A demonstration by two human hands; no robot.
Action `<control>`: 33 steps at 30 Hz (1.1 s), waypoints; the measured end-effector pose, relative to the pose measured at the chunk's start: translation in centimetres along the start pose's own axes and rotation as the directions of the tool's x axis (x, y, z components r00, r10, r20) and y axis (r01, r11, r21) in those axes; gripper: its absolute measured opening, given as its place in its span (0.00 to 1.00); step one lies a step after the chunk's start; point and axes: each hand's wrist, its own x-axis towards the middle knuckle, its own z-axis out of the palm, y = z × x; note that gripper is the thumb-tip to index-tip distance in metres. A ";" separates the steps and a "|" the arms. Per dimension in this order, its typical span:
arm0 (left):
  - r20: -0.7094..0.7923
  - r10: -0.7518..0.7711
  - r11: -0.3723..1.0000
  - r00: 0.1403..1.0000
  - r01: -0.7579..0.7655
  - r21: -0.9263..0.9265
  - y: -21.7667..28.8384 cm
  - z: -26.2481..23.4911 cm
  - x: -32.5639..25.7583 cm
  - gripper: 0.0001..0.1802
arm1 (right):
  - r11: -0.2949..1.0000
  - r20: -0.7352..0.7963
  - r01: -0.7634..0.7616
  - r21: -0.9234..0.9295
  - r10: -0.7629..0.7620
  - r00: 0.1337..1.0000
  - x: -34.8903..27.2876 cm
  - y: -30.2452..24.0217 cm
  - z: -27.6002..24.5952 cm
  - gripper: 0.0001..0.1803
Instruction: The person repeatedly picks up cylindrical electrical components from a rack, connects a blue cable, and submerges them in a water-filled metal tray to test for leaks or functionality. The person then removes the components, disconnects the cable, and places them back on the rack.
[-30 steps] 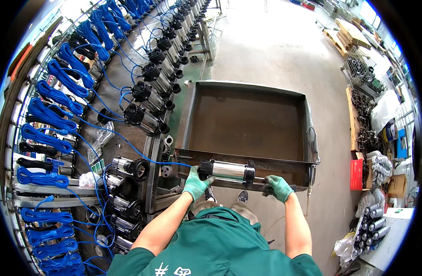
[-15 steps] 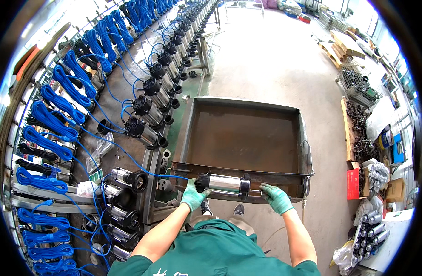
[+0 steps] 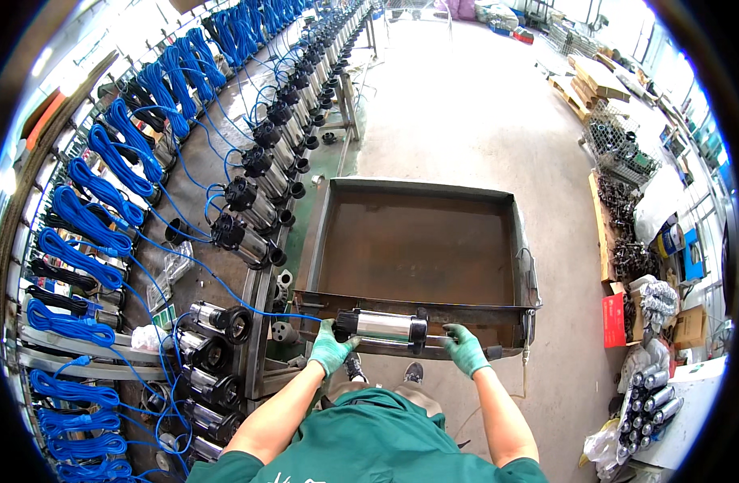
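A steel, cylindrical submersible pump (image 3: 383, 325) with black ends lies sideways over the near edge of a metal water tank (image 3: 303, 241). My left hand (image 3: 332, 352), in a green glove, is closed around the pump's black left end. A blue cable (image 3: 249, 307) runs to that end from the left. Just beyond the pump's right end is my gloved right hand (image 3: 467, 354), finger and thumb parted, beside a short rod-like piece. Whether it touches that piece is hard to make out.
Brown water (image 3: 414, 249) fills the tank. To the left, a long bench (image 3: 194, 270) carries a row of standing pumps (image 3: 245, 201), several lying pumps (image 3: 212, 354) and coiled blue cables (image 3: 92, 217). A red box (image 3: 614, 319) and wire baskets (image 3: 623, 145) line the right side.
The whole view has shifted slightly. My right hand has moved a little closer to the pump's right end, while my left hand keeps hold of the left end.
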 end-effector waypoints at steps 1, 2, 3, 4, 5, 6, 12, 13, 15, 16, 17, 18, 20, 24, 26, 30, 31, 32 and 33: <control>-0.004 -0.034 0.999 0.999 0.034 -0.003 0.3 -0.2 -0.2 0.41 | 0.972 0.036 0.169 -0.164 -0.165 0.986 -0.1 -1.3 -0.6 0.20; -0.008 -0.069 0.998 0.998 0.069 -0.005 0.6 -0.4 -0.3 0.41 | 0.890 0.097 0.333 -0.312 -0.319 0.943 -0.4 -2.6 -1.7 0.23; -0.001 -0.098 0.995 0.995 0.098 -0.006 1.0 -0.3 -0.3 0.41 | 0.761 0.172 0.473 -0.444 -0.446 0.878 -0.9 -3.5 -2.6 0.26; -0.009 -0.111 0.994 0.994 0.111 -0.009 1.1 -0.2 -0.1 0.41 | 0.772 0.172 0.461 -0.438 -0.431 0.886 -1.0 -2.6 -2.8 0.28; -0.016 -0.124 0.992 0.992 0.124 -0.011 1.0 -0.2 0.4 0.40 | 0.849 0.183 0.397 -0.349 -0.354 0.917 -0.7 -2.4 -2.7 0.28; -0.014 -0.135 0.991 0.991 0.135 -0.011 0.7 0.3 0.7 0.40 | 0.913 0.196 0.314 -0.260 -0.269 0.943 -0.5 -2.4 -3.0 0.27; -0.067 -0.006 0.993 0.998 -0.002 -0.119 -4.2 1.7 1.4 0.39 | 0.974 0.233 -0.209 0.093 0.183 0.955 0.2 -2.0 -2.4 0.21; -0.087 0.020 0.997 0.996 -0.027 -0.072 -3.3 1.8 1.4 0.39 | 0.918 0.287 -0.301 0.259 0.224 0.931 0.1 -1.9 -2.5 0.21; -0.047 -0.026 0.997 0.999 0.022 -0.079 -1.8 1.6 1.1 0.38 | 0.917 0.200 -0.248 0.311 0.192 0.961 -0.3 0.5 -1.4 0.20; -0.053 -0.025 0.996 0.998 0.020 -0.089 -2.3 1.5 1.3 0.38 | 0.905 0.177 -0.247 0.346 0.196 0.964 -0.5 0.4 -1.0 0.21; -0.059 -0.026 0.995 0.998 0.020 -0.099 -2.8 1.7 1.4 0.38 | 0.893 0.155 -0.245 0.379 0.200 0.968 -0.5 0.3 -0.5 0.21; -0.075 -0.028 0.999 0.997 0.025 -0.044 -2.7 1.7 1.4 0.38 | 0.896 0.131 -0.257 0.362 0.224 0.966 -0.6 0.4 -0.3 0.22; -0.068 -0.023 0.996 0.997 0.017 -0.086 -2.0 1.8 1.2 0.38 | 0.870 0.108 -0.312 0.382 0.294 0.950 -0.5 -0.2 -0.1 0.22; -0.083 -0.015 0.996 0.996 0.008 -0.092 -3.0 1.5 1.6 0.36 | 0.866 0.146 -0.380 0.326 0.351 0.925 0.0 -2.1 -0.5 0.24; -0.056 -0.045 0.999 0.997 0.044 -0.011 -2.3 1.4 1.5 0.40 | 0.884 0.092 -0.336 0.325 0.324 0.942 -0.2 -1.8 -0.4 0.26; -0.025 -0.036 0.999 0.999 0.037 0.012 -2.8 0.6 1.6 0.40 | 0.994 -0.372 -0.013 -0.104 -0.027 0.928 -1.3 0.1 -3.2 0.24; -0.026 -0.036 0.999 0.999 0.037 0.010 -2.8 0.5 1.6 0.40 | 0.939 -0.554 0.004 -0.343 -0.206 0.807 -1.8 1.5 -5.4 0.18; -0.030 -0.038 0.999 0.999 0.038 0.008 -2.8 0.5 1.6 0.40 | 0.916 -0.689 -0.084 -0.391 -0.232 0.687 -2.5 4.0 -7.3 0.15; -0.030 -0.036 0.999 0.999 0.037 0.005 -2.9 0.6 1.6 0.40 | 0.896 -0.776 -0.241 -0.373 -0.159 0.610 -3.7 7.3 -9.1 0.16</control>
